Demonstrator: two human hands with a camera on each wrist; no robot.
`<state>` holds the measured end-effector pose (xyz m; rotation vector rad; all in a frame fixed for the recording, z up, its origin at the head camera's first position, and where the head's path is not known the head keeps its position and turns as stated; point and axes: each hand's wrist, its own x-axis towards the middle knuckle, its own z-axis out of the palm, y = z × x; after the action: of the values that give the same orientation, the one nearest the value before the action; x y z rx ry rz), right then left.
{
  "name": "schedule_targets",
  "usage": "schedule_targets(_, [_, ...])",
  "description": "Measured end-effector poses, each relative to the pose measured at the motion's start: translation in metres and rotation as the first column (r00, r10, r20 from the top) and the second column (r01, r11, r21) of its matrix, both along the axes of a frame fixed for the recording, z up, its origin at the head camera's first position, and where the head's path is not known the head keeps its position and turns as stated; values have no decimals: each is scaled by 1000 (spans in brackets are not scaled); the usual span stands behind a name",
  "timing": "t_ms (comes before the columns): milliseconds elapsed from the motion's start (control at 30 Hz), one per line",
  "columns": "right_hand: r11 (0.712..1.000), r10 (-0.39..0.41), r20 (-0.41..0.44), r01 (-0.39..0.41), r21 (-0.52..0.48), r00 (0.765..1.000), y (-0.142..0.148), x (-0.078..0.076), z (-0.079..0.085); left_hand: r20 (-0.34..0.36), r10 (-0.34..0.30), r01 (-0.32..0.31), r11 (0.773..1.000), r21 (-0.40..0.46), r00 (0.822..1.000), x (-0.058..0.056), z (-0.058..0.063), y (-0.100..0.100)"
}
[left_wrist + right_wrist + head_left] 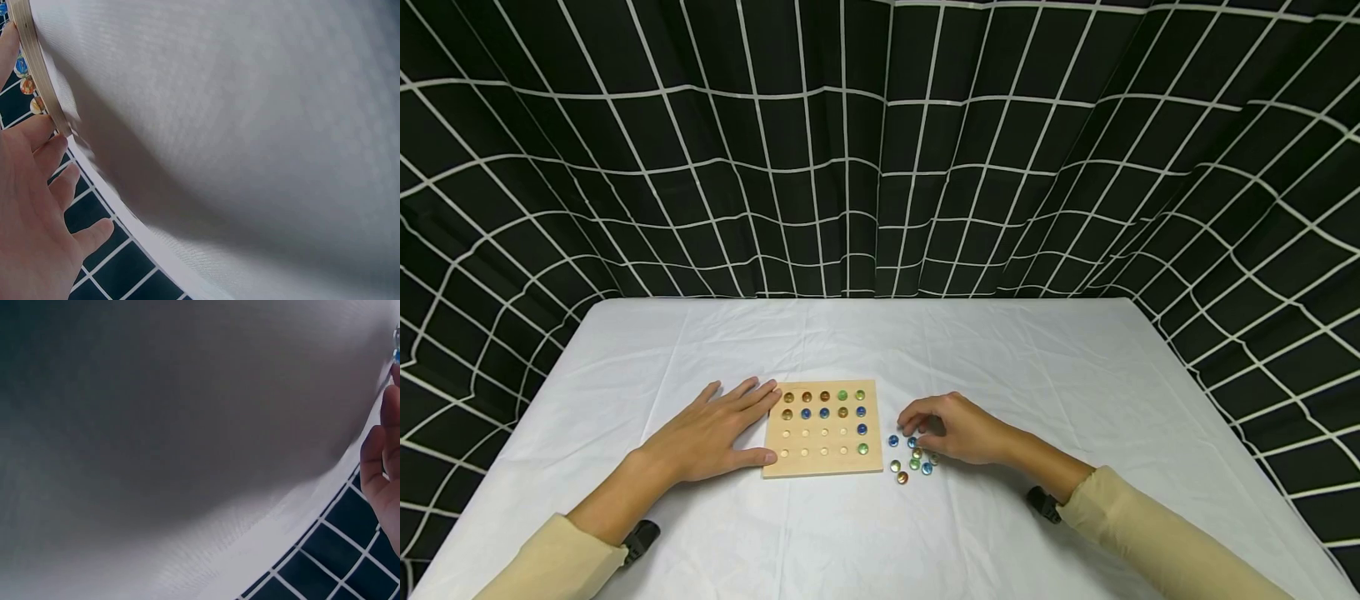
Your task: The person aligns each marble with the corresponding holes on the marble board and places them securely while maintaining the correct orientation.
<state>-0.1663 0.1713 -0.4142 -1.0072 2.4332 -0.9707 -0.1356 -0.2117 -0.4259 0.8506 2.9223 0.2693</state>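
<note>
A light wooden board (820,463) with rows of round hollows lies flat on the table. Glass marbles (824,397) in amber, green and blue fill its two far rows and its right column; the other hollows are bare. My left hand (709,435) lies along the board's left side, fingers extended, fingertips and thumb touching its edge. Right of the board is a loose cluster of marbles (914,464). Over its far side my right hand (964,429) bends its fingers down, with a blue marble (912,442) between finger and thumb; whether they pinch it cannot be told.
A white cloth (1000,350) with creases covers the table. Black curtains with a white grid (850,150) stand behind and on both sides. Dark wrist devices sit at the left cuff (598,546) and the right cuff (1086,496).
</note>
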Motion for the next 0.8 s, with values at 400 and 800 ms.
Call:
schedule_targets(400, [1000, 14, -29, -14, 21, 999, -3, 0, -2, 5, 2, -2, 1000, 0, 1000, 0, 0, 0])
schedule_targets(800, [1000, 2, -62, -3, -23, 998, -12, -2, 2, 10, -2, 2, 1000, -4, 1000, -1, -1, -1])
